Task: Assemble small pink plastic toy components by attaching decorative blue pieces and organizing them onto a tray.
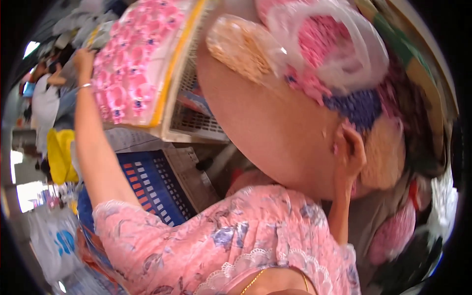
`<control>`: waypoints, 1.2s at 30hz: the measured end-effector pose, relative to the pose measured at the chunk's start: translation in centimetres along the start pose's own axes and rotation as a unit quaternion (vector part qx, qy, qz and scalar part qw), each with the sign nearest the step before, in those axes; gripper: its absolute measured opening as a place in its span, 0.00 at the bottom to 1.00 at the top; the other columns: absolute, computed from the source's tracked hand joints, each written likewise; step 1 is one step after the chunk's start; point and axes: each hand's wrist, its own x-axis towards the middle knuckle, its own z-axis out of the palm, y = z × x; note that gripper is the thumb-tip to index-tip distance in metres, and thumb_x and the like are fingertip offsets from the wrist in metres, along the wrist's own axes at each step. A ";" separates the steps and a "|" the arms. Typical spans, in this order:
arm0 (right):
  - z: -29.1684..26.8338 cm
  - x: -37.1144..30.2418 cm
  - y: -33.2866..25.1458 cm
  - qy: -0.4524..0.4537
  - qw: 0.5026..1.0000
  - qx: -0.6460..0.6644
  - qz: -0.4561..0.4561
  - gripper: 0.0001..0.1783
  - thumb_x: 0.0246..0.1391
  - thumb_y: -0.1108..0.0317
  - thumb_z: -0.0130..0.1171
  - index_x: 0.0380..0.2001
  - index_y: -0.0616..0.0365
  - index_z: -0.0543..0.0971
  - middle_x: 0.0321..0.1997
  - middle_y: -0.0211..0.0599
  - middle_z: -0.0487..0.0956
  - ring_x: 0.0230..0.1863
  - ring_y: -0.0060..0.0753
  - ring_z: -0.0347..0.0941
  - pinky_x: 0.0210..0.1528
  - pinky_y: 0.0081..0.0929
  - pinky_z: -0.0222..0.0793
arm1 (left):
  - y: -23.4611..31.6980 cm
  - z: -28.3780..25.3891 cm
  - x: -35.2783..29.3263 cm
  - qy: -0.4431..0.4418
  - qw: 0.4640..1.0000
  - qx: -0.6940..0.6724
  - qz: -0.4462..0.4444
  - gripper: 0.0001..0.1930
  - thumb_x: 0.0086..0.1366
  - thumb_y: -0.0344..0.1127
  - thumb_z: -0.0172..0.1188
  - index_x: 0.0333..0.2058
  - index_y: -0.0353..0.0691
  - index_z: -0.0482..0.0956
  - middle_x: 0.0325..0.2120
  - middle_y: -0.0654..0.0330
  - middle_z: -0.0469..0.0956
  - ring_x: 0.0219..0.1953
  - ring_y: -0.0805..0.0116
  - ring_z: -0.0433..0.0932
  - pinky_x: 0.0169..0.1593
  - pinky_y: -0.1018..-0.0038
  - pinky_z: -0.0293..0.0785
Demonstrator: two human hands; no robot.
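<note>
A sheet of pink plastic pieces with small dark-blue parts lies in rows on a yellow-edged board at the upper left. At its far left edge is my left hand, fingers closed; what they hold, if anything, is hidden. My right hand is over the right side of a round brown tabletop, its fingers curled together. A bit of pink shows at its fingertips, too small to name. Just beyond that hand lies a heap of small dark-blue pieces, with a peach-coloured heap to its right.
An open white plastic bag holds many small pink pieces at the back of the tabletop. Left of it lies a clear bag of peach pieces. A plastic crate stands under the board. A yellow thing is at the left.
</note>
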 end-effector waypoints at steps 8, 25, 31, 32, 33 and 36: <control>-4.9 1.6 -0.7 0.144 0.989 0.003 -0.028 0.09 0.59 0.75 0.62 0.43 0.61 0.82 0.37 0.28 0.82 0.36 0.15 0.75 0.40 0.14 0.70 | 9.0 -14.9 -2.6 0.133 0.980 -0.118 0.092 0.15 0.67 0.47 0.58 0.52 0.62 0.81 0.49 0.65 0.82 0.49 0.62 0.81 0.49 0.71 0.75; -11.5 -2.4 3.1 0.276 0.955 -0.108 -0.024 0.08 0.59 0.73 0.62 0.41 0.62 0.83 0.35 0.27 0.82 0.37 0.16 0.75 0.42 0.16 0.70 | 41.6 -17.2 -36.4 -0.075 0.684 -0.550 0.473 0.15 0.53 0.23 0.63 0.42 0.33 0.78 0.47 0.49 0.79 0.52 0.51 0.77 0.61 0.58 0.72; -9.7 -2.8 3.4 0.249 0.963 -0.104 -0.025 0.07 0.58 0.75 0.62 0.40 0.64 0.83 0.34 0.29 0.83 0.37 0.16 0.75 0.42 0.17 0.71 | 48.8 -19.2 -38.7 -0.026 0.733 -0.558 0.388 0.14 0.53 0.28 0.64 0.40 0.35 0.76 0.41 0.51 0.78 0.47 0.50 0.77 0.54 0.59 0.74; -9.3 -2.7 3.4 0.239 0.967 -0.090 -0.023 0.07 0.58 0.75 0.62 0.39 0.64 0.83 0.34 0.29 0.83 0.37 0.15 0.75 0.41 0.18 0.71 | 49.6 -19.8 -38.9 -0.023 0.735 -0.556 0.387 0.14 0.53 0.28 0.64 0.40 0.35 0.76 0.41 0.51 0.78 0.47 0.50 0.77 0.54 0.59 0.74; -8.9 -2.7 3.5 0.238 0.967 -0.088 -0.025 0.07 0.58 0.75 0.62 0.39 0.64 0.83 0.34 0.29 0.83 0.37 0.15 0.75 0.41 0.18 0.71 | 50.3 -20.6 -38.8 -0.050 0.767 -0.531 0.356 0.14 0.53 0.30 0.64 0.39 0.36 0.74 0.38 0.51 0.76 0.44 0.51 0.77 0.53 0.58 0.74; -8.3 -2.5 3.7 0.185 0.977 -0.099 -0.039 0.07 0.57 0.76 0.62 0.39 0.64 0.83 0.33 0.29 0.83 0.37 0.15 0.76 0.40 0.18 0.72 | 52.9 -20.7 -39.2 -0.042 0.813 -0.491 0.310 0.12 0.55 0.31 0.62 0.38 0.38 0.71 0.32 0.51 0.73 0.38 0.51 0.76 0.52 0.55 0.72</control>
